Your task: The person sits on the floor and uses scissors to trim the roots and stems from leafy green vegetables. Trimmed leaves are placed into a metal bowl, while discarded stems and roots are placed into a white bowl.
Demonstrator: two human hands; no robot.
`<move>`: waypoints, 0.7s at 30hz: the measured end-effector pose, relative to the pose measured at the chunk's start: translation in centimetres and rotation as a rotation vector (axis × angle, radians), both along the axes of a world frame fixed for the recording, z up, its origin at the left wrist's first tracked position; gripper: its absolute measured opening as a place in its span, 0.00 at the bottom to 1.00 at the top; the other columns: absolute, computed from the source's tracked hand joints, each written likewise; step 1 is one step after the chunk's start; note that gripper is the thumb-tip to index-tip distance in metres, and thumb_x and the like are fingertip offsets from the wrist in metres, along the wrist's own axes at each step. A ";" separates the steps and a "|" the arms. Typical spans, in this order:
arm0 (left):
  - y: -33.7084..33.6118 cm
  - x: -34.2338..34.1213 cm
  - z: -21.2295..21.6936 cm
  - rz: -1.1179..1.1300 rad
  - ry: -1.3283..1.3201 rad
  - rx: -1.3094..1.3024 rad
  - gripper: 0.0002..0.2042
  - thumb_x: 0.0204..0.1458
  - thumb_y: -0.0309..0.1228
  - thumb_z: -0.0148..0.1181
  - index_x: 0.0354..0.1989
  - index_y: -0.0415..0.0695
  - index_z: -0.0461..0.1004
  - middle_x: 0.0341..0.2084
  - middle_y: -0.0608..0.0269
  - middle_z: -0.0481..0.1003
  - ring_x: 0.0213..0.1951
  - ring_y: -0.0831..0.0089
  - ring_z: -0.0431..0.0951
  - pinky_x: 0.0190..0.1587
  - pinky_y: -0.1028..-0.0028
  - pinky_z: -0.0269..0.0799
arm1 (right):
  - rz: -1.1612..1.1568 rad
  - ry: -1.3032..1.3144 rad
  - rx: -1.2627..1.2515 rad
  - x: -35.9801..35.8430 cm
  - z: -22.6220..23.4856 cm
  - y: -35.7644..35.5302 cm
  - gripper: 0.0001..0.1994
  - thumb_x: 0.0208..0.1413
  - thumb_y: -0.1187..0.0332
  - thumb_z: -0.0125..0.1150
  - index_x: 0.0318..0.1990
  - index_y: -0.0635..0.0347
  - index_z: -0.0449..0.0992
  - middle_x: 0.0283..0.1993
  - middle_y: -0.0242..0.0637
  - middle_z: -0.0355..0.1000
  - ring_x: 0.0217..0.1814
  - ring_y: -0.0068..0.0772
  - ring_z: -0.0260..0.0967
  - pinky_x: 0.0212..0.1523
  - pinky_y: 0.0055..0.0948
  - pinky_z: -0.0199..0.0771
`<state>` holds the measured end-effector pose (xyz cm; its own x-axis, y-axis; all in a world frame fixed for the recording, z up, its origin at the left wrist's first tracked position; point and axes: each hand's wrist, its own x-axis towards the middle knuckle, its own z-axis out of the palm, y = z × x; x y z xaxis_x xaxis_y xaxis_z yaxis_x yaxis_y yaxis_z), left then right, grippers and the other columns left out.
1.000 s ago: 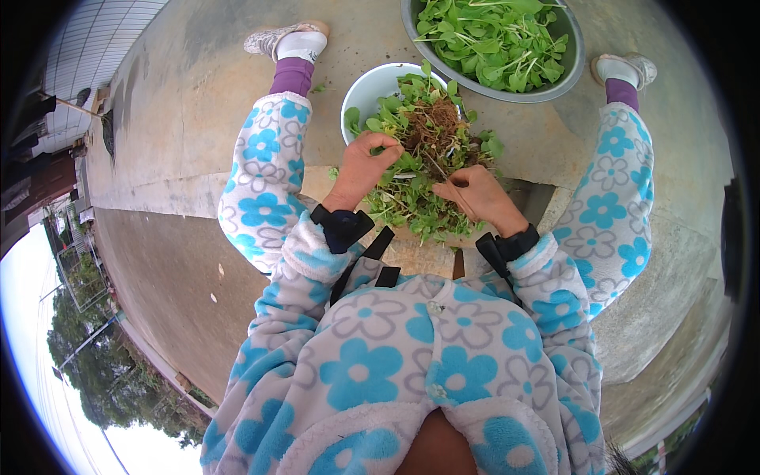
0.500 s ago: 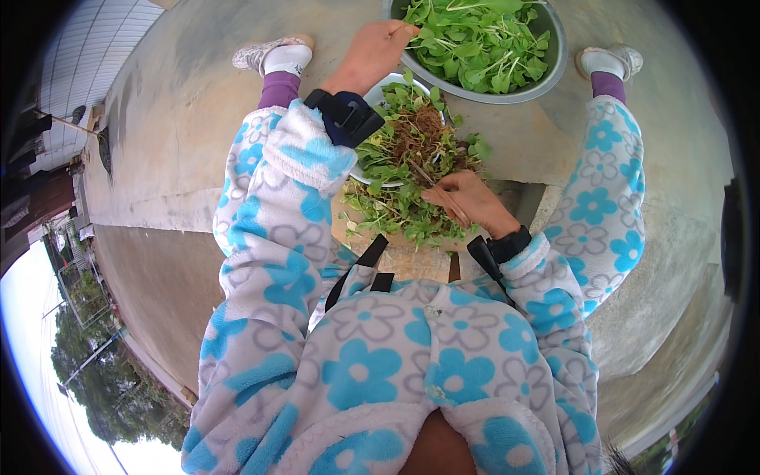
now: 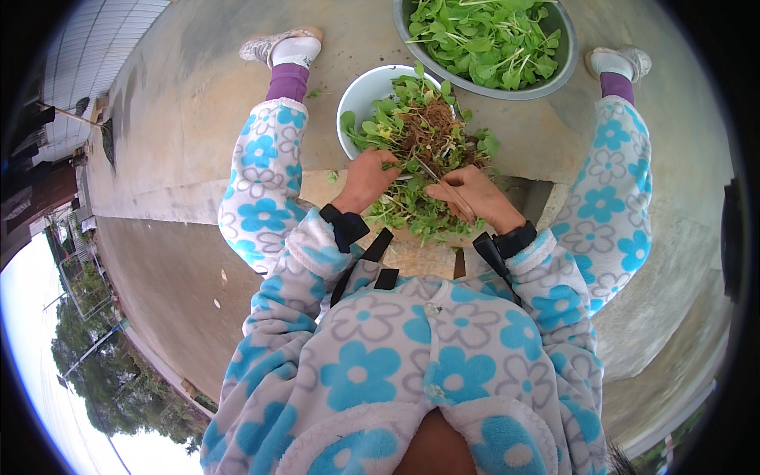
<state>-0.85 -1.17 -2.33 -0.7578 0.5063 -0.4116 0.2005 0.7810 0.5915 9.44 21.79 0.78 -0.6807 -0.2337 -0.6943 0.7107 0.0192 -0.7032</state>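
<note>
Head view shows me the left hand (image 3: 366,179) at the greens (image 3: 416,210), its grasp unclear to me, and the right hand (image 3: 480,198) clasping a thin tool (image 3: 426,168).

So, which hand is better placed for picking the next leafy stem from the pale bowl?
Probably the left hand: it is at the near-left side of the pale bowl, beside the leafy stems, while the right hand seems occupied by a thin tool.
</note>
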 end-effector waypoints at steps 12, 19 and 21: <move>-1.4 0.2 1.7 0.360 -0.396 0.282 0.07 0.57 0.30 0.63 0.36 0.38 0.79 0.29 0.74 0.74 0.33 0.84 0.67 0.38 0.79 0.63 | 0.011 0.043 -0.118 -0.1 0.3 -0.6 0.23 0.53 0.47 0.71 0.31 0.63 0.79 0.15 0.29 0.65 0.14 0.19 0.61 0.17 0.24 0.56; -1.1 0.8 1.6 0.265 -0.376 0.231 0.07 0.58 0.31 0.63 0.35 0.39 0.78 0.27 0.74 0.73 0.32 0.84 0.66 0.37 0.79 0.62 | 0.042 0.009 -0.094 -0.1 0.3 -0.9 0.25 0.55 0.47 0.69 0.24 0.61 0.73 0.14 0.28 0.63 0.13 0.19 0.58 0.16 0.24 0.53; -1.0 0.8 1.7 0.243 -0.384 0.222 0.07 0.58 0.31 0.63 0.35 0.39 0.78 0.27 0.74 0.73 0.32 0.84 0.66 0.37 0.78 0.62 | 0.057 -0.001 -0.089 -0.2 0.0 -0.8 0.24 0.53 0.46 0.71 0.30 0.64 0.79 0.15 0.29 0.66 0.14 0.19 0.61 0.17 0.24 0.56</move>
